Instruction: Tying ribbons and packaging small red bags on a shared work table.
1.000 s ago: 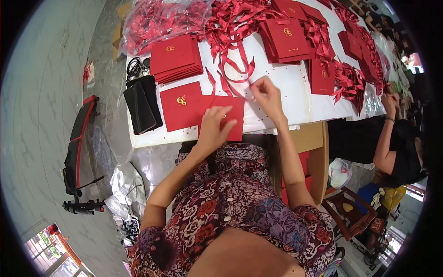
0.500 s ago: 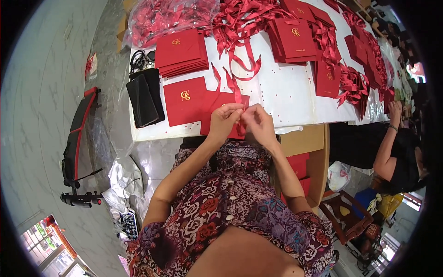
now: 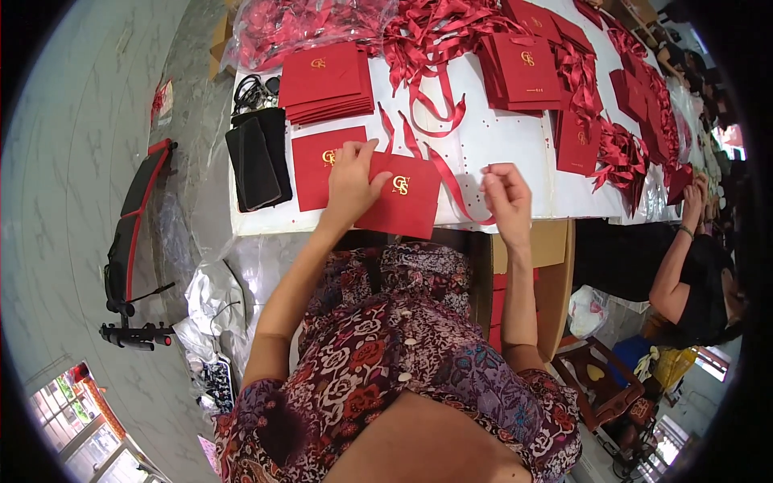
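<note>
My left hand [image 3: 349, 183] lies over two overlapping red paper bags or envelopes with gold emblems. Its thumb rests at the upper left edge of the front red bag [image 3: 407, 209], apart from the index finger, and its palm covers part of the rear red bag [image 3: 310, 189]. To the right, above the table's near edge, my right hand [image 3: 510, 201] is raised with thumb and fingertips pinched together. What sits in the pinch is too small to make out. A loose red ribbon [image 3: 451, 185] curves from behind the front bag to just beside that hand.
Behind lie a stack of red bags [image 3: 322, 88], a ribbon heap [image 3: 435, 36] and more bags with ribbons [image 3: 523, 72]. A black phone [image 3: 256, 165] is at the left. An open cardboard box [image 3: 551, 266] stands below the table edge. Another person's arm [image 3: 672, 270] works at the right.
My hands were together at the front bag, fingering the ribbon. They have parted: the left moved left onto the bags, the right moved right. The front bag now shows its emblem.
</note>
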`<state>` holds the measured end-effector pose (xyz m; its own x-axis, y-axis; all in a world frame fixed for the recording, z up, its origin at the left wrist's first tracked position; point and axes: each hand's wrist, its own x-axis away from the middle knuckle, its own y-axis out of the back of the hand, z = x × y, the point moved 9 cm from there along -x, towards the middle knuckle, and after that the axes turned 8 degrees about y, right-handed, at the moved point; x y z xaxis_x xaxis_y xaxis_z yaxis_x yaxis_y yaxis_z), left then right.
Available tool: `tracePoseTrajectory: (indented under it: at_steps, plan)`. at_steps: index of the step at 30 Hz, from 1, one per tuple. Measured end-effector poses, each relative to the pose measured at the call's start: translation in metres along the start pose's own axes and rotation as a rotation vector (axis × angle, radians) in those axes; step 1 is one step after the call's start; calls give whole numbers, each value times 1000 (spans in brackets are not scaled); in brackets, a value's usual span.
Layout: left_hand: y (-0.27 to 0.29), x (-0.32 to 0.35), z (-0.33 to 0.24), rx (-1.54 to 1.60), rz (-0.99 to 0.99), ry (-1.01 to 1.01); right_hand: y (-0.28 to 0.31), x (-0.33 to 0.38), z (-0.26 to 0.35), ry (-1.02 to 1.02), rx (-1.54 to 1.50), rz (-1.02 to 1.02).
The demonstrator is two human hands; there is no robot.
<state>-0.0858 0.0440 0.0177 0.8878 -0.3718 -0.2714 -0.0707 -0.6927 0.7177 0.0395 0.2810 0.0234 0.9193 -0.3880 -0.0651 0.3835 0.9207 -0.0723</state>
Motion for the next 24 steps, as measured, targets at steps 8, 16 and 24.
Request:
tracePoseTrajectory:
  at_steps: [8, 16, 24]
  plan:
    - [-8, -8, -10, 94, 142, -46, -58, -24, -19, 341, 737, 64]
    - [-7, -7, -20, 285, 208, -49, -63, -25, -38, 157, 500, 245]
    - [-17, -20, -4, 1047, 589, 461, -56, -23, 12, 103, 152, 237]
